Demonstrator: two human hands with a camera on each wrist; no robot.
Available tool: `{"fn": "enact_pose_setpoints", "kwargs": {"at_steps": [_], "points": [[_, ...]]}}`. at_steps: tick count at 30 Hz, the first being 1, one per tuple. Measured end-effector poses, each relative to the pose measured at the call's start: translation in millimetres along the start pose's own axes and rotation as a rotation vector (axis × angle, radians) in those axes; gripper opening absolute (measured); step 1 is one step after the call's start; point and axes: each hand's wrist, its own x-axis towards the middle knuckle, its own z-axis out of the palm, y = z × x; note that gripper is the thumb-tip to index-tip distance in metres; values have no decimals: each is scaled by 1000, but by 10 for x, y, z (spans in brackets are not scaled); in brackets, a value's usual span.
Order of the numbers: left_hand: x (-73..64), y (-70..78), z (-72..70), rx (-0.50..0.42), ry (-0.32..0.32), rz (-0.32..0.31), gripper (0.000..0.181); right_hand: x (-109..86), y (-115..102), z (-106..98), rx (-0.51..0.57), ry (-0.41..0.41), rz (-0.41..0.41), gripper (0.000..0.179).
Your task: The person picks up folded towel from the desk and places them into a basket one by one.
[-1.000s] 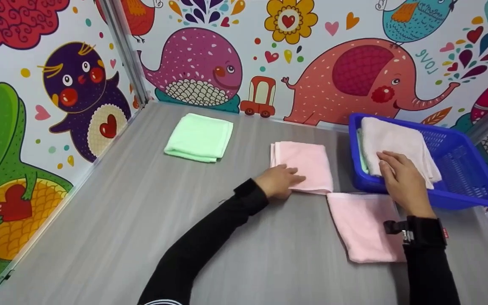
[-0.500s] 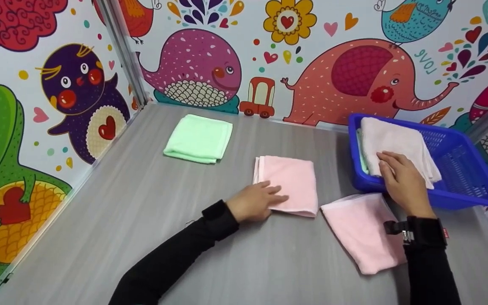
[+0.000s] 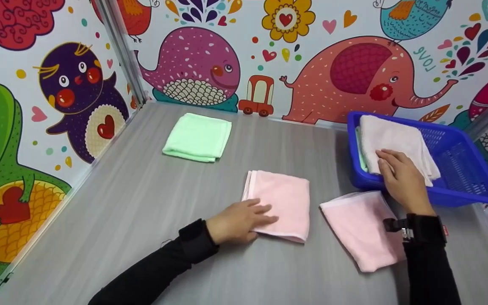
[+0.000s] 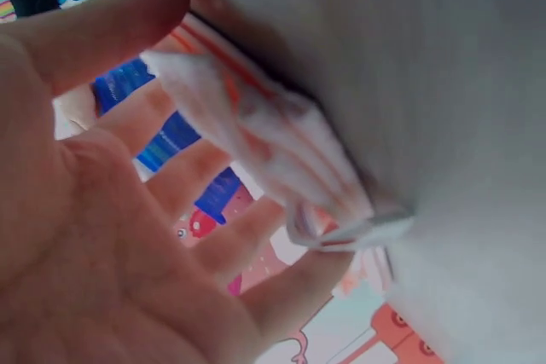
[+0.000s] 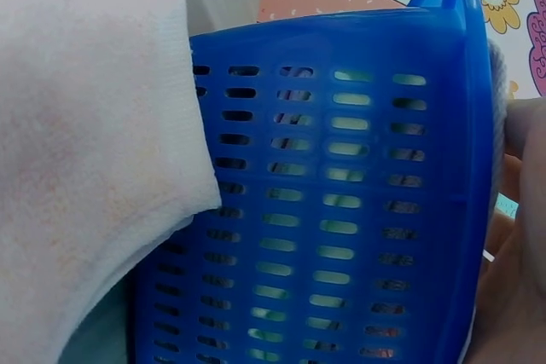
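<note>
My left hand [image 3: 237, 221] rests with spread fingers on the near left part of a folded pink towel [image 3: 288, 203], flat on the table. In the left wrist view, its fingers [image 4: 226, 249] extend along the towel's layered edge [image 4: 264, 138]. My right hand [image 3: 407, 182] lies over the blue basket's near rim, fingertips on a folded pale towel [image 3: 390, 135] inside. Part of a green towel [image 3: 361, 159] shows beneath that one. A second pink towel [image 3: 360, 231] lies askew in front of the basket [image 5: 256, 296], partly hidden by my right wrist.
Toward the back left of the grey table [image 3: 142, 182] lies a folded light green towel [image 3: 199, 137]. Cartoon-printed panels [image 3: 307, 76] close off the back and sides. The right part of the blue basket [image 3: 466, 197] shows its bare slotted wall.
My left hand has slid the pink towel toward me and to the left, away from the basket. The second pink towel has turned slightly. My right hand has stayed in place.
</note>
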Motion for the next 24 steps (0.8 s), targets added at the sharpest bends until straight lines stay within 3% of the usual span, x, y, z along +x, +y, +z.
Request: {"fn": "enact_pose_setpoints", "kwargs": {"at_steps": [6, 13, 19, 24], "points": [[-156, 94, -12, 71, 20, 41, 63, -3, 25, -19, 7, -31, 7, 44], [-172, 142, -46, 25, -26, 5, 63, -22, 156, -131, -68, 15, 85, 46], [-162, 144, -53, 10, -36, -5, 63, -83, 423, -345, -183, -19, 319, 57], [-162, 142, -58, 16, -39, -5, 62, -189, 692, -547, -268, 14, 638, 61]]}}
